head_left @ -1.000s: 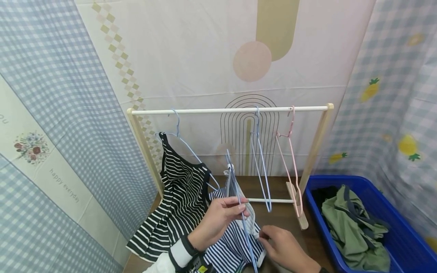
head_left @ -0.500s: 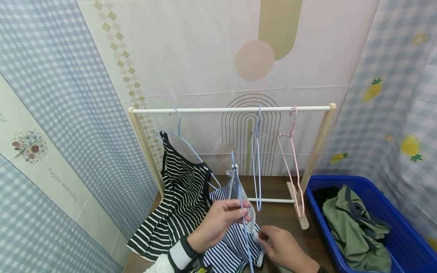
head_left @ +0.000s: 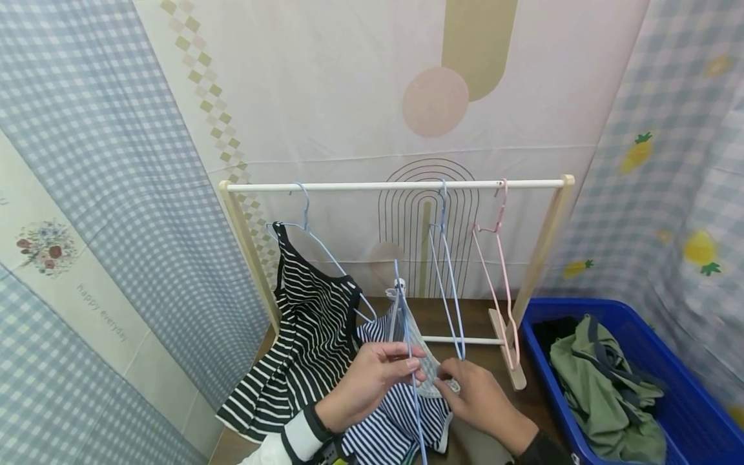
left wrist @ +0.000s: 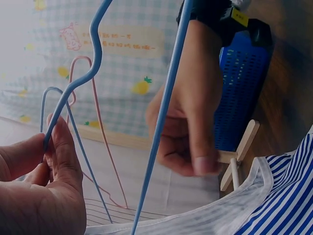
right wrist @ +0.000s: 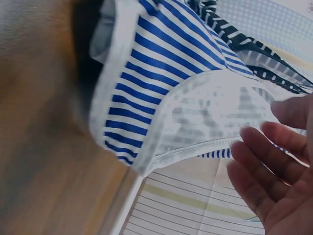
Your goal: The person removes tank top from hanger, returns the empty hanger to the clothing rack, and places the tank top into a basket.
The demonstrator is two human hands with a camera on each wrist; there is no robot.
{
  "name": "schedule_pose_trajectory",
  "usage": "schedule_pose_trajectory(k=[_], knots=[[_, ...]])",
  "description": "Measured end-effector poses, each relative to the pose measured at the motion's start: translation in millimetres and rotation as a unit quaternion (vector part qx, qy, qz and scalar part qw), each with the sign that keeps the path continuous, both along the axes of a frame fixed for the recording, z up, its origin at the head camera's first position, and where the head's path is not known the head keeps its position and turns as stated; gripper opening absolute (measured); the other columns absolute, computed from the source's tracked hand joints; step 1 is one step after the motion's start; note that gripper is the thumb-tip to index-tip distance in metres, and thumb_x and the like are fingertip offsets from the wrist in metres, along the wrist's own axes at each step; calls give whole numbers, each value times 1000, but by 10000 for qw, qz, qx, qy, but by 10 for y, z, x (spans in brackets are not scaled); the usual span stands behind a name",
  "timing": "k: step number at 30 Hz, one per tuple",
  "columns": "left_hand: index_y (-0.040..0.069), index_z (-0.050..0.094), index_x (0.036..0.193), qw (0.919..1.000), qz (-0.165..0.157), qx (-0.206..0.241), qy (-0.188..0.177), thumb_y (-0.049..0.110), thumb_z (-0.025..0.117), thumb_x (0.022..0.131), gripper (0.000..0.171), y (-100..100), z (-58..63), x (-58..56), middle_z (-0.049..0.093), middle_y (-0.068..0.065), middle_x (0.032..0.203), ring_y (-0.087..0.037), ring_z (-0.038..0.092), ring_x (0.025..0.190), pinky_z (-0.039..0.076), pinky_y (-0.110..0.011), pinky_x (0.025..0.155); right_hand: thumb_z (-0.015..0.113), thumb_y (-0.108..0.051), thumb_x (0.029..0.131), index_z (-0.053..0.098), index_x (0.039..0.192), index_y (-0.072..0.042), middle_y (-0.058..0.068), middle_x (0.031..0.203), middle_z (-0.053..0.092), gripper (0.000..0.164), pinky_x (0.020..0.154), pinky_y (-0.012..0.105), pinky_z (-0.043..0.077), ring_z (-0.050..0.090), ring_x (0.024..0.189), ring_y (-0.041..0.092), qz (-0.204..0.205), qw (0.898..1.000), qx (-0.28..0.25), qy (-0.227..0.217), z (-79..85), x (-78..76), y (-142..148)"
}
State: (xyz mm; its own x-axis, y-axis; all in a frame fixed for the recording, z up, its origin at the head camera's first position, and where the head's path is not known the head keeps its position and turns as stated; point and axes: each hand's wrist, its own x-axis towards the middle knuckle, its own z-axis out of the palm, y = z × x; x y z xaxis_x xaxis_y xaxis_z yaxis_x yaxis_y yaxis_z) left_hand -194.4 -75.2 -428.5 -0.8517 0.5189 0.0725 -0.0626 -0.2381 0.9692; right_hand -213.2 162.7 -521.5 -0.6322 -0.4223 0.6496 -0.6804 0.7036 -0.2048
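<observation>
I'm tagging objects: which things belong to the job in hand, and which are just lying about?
Belonging to the job, it seems:
blue hanger, pinched by the left hand
blue-and-white striped garment, beside the right hand

Untouched, just about:
black-and-white striped top
pink hanger, on the rack
green garment, in the basket

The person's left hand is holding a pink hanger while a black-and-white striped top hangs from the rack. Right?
Not quite: the hanger in the left hand is blue, as the left wrist view shows. The black-and-white striped top does hang from the rack.
</observation>
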Motion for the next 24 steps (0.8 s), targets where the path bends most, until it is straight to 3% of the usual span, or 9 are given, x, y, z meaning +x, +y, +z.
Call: schedule_pose_trajectory(k=[3, 7, 11, 15, 19, 24], knots=[[-27, 52, 132, 9999, -44, 46, 93, 4, 63, 103, 44, -3, -7, -7, 76, 7, 94, -3, 72, 86, 63, -22, 84, 87, -11, 83, 71, 102, -14, -3, 90, 73, 26, 66, 26, 58, 70, 81, 12, -55, 9991, -222, 361, 39, -89, -59], [-29, 50, 132, 9998, -70, 124, 118, 4, 63, 103, 45, -5, -17, -9, 75, 6, 93, -3, 73, 86, 64, -23, 84, 85, -6, 85, 71, 118, -4, 10, 108, 75, 36, 78, 40, 62, 73, 98, 23, -210, 9947, -890, 478, 90, -211, -177], [-28, 52, 130, 9999, -73, 114, 100, 3, 63, 103, 43, -15, -15, 5, 74, 6, 92, -3, 73, 85, 64, -23, 84, 82, -7, 90, 67, 131, 0, 20, 123, 73, 44, 89, 51, 63, 72, 112, 34, -383, 9862, -1585, 286, 173, -312, -313], [-27, 53, 131, 9998, -134, 86, 71, 3, 63, 103, 42, -28, -9, 22, 75, 6, 93, -4, 73, 85, 64, -23, 84, 76, -13, 98, 63, 141, -1, 23, 132, 71, 47, 96, 56, 62, 70, 121, 38, -348, 9830, -1775, -299, 275, -380, -426], [-28, 52, 130, 9997, -209, 103, 107, 3, 63, 103, 43, -35, -8, 35, 75, 6, 95, -4, 73, 85, 64, -23, 85, 71, -16, 102, 62, 144, -3, 19, 133, 71, 45, 96, 54, 62, 70, 119, 34, -312, 9814, -1683, -874, 352, -426, -507], [-30, 51, 129, 9994, -289, 153, 143, 2, 62, 103, 43, -43, -18, 51, 75, 7, 96, -4, 74, 85, 64, -22, 84, 73, -11, 100, 74, 122, -5, 8, 106, 78, 23, 82, 37, 63, 73, 96, 21, -394, 9767, -1836, -1040, 435, -513, -586]])
